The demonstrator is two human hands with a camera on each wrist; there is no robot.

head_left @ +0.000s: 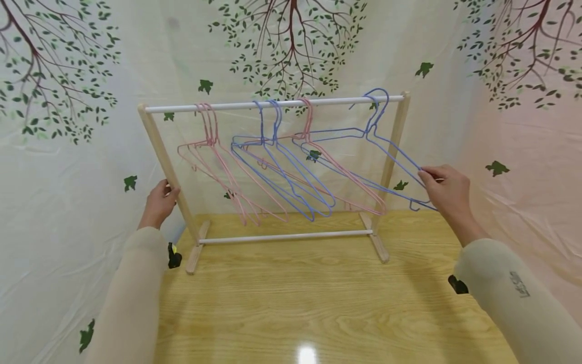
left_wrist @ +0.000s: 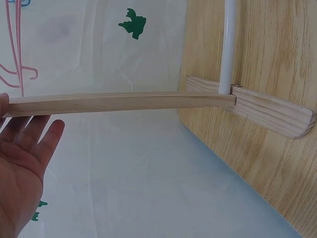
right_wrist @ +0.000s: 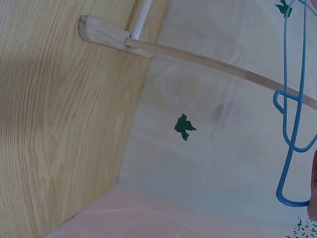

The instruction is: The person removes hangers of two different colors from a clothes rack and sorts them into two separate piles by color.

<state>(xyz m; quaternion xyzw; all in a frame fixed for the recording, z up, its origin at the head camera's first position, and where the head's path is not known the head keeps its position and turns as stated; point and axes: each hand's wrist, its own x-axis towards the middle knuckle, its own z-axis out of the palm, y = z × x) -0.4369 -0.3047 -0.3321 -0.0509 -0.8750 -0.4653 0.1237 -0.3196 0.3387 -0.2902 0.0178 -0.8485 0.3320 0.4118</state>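
My left hand (head_left: 159, 202) grips the left wooden post (head_left: 160, 154) of a small clothes rack. In the left wrist view, the fingers (left_wrist: 50, 141) reach behind that post. Over at the right end, my right hand (head_left: 450, 194) pinches the arm of a blue clothes hanger (head_left: 400, 151), swung out toward me. Its hook stands at the rack's white top rail (head_left: 336, 102), beside another blue hanger's hook. The right wrist view shows blue hanger wire (right_wrist: 291, 166), with only a sliver of the hand at the edge.
Several pink hangers (head_left: 229, 177) hang at the left of the rail, more blue hangers (head_left: 295, 174) in the middle, and pink ones (head_left: 338, 169) right of them. A white lower bar (head_left: 286, 236) joins the wooden feet on the table (head_left: 291, 303). Leaf-printed sheeting surrounds the rack.
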